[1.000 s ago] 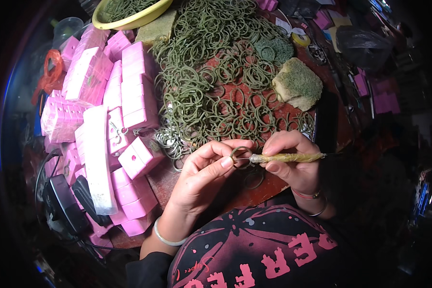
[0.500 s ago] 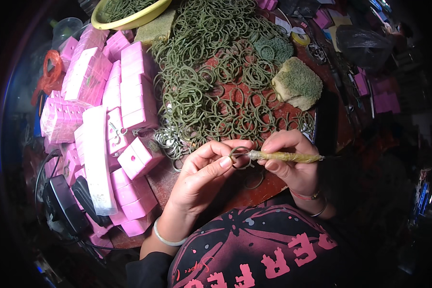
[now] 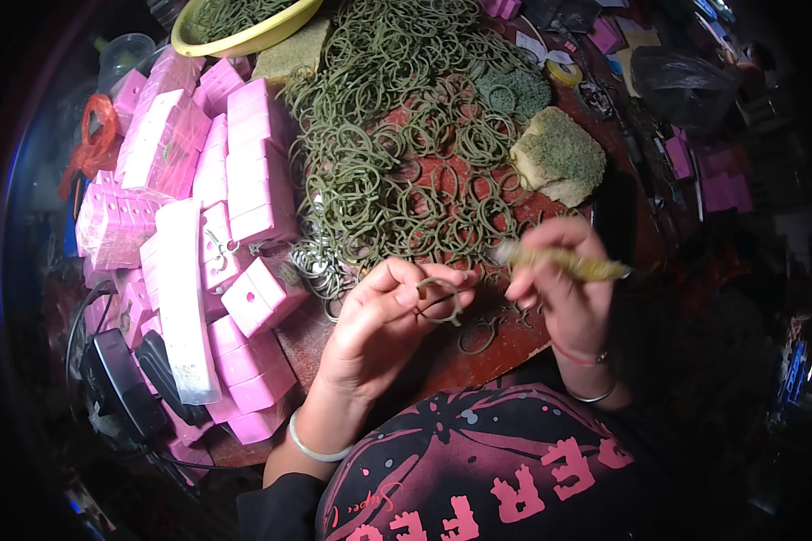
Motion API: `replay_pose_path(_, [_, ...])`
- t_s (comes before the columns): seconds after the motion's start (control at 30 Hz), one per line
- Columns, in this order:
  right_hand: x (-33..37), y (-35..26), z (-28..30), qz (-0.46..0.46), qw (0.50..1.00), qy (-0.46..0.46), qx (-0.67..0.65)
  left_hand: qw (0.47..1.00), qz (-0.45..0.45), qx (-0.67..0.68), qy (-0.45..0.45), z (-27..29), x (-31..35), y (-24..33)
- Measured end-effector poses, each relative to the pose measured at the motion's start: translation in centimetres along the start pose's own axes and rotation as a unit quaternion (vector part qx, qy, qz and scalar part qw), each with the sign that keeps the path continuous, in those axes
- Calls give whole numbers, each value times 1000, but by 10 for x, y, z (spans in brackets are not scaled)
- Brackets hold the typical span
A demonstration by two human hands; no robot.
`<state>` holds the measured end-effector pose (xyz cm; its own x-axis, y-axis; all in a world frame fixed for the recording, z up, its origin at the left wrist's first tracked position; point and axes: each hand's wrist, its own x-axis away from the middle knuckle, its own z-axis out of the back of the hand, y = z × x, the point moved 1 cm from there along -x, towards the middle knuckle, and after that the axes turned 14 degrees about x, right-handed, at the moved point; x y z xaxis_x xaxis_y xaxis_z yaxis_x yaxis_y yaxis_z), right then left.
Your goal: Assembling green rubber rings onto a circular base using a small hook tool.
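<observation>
Between the thumb and fingers of my left hand (image 3: 376, 316) is a green wax-like ring (image 3: 454, 315), held over the table's near edge. My right hand (image 3: 564, 284), smeared by motion, grips a thin tool with a yellow wrapped handle (image 3: 573, 262); its tip cannot be made out. The tool is apart from the ring. Beyond both hands spreads a large heap of similar green rings (image 3: 370, 162). One loose ring (image 3: 477, 337) lies on the red tabletop (image 3: 514, 347) between my hands.
Pink blocks (image 3: 262, 189) are stacked on the left, with a long white box (image 3: 186, 307) leaning on them. A yellow basin (image 3: 244, 42) of green pieces stands at the far left. A crumb-covered sponge (image 3: 561, 158) and a black plastic bag (image 3: 686, 86) lie to the right.
My right hand has drawn the tool away from the ring, moving it up and to the right. The left hand stays nearly in place, and its ring is tilted differently.
</observation>
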<state>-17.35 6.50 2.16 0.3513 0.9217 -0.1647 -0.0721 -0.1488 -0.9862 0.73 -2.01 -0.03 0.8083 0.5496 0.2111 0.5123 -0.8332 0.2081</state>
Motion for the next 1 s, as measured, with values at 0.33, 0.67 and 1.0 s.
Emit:
replay_pose_path(0.33, [-26,15,-6,172,864,-67,469,998,22,27,45,13,0,5])
replay_pose_path(0.67, [-14,0,-7,12,978,5,209,996,9,-43,82,6,2,2])
replay_pose_path(1.0, [-7,0,-6,-141,989,-35,20,989,3,-121,84,-1,1,-2])
